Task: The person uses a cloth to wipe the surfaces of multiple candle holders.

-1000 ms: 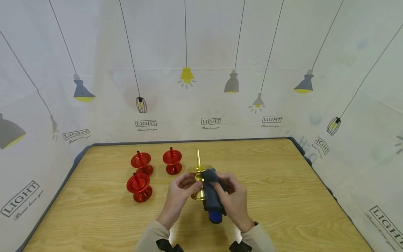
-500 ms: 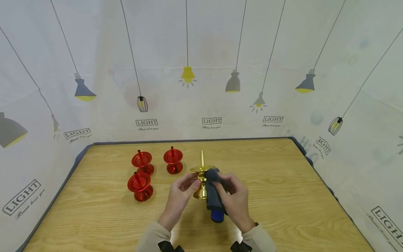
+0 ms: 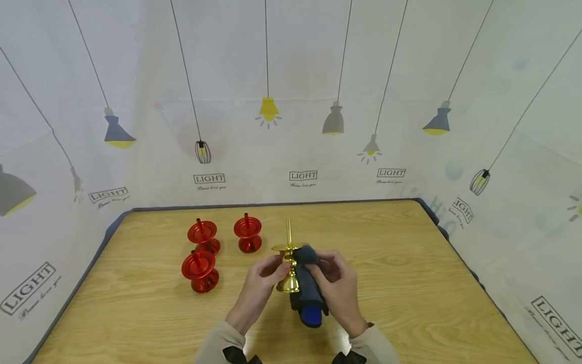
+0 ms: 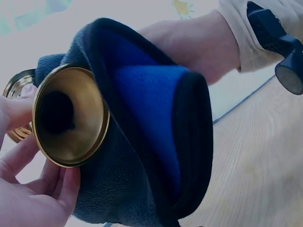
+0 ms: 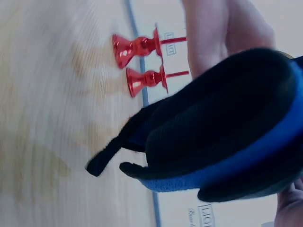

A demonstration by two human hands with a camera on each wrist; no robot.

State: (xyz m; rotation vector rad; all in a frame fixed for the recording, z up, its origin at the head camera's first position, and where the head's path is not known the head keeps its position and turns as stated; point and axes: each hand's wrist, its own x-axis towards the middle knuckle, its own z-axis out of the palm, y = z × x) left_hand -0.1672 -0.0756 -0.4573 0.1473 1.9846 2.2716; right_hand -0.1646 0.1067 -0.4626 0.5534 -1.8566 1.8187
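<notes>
A shiny gold candlestick point(image 3: 289, 284) with a wide dish and a tall thin spike stands between my two hands. My left hand point(image 3: 258, 287) holds it by the stem, thumb in front. Its hollow, flared base point(image 4: 87, 135) faces the camera in the left wrist view. My right hand point(image 3: 338, 288) grips a folded dark grey-blue cloth point(image 3: 310, 289), thumb on top, and holds it against the candlestick's right side. A bright blue inner side point(image 4: 142, 109) and black edging of the cloth show at its lower end. Much of the right hand's fingers is hidden behind the cloth.
To the left on the wooden table point(image 3: 409, 283) stand three red candlesticks: one nearer the front point(image 3: 204, 280), one behind it point(image 3: 202, 232) and one further right point(image 3: 247, 229). A white fabric wall point(image 3: 245, 197) printed with lamps surrounds the table's back and sides.
The gold candlestick has shifted slightly and tilts a little, and the cloth's lower end has swung slightly toward the left. Both hands keep their hold. The red candlesticks stay in place.
</notes>
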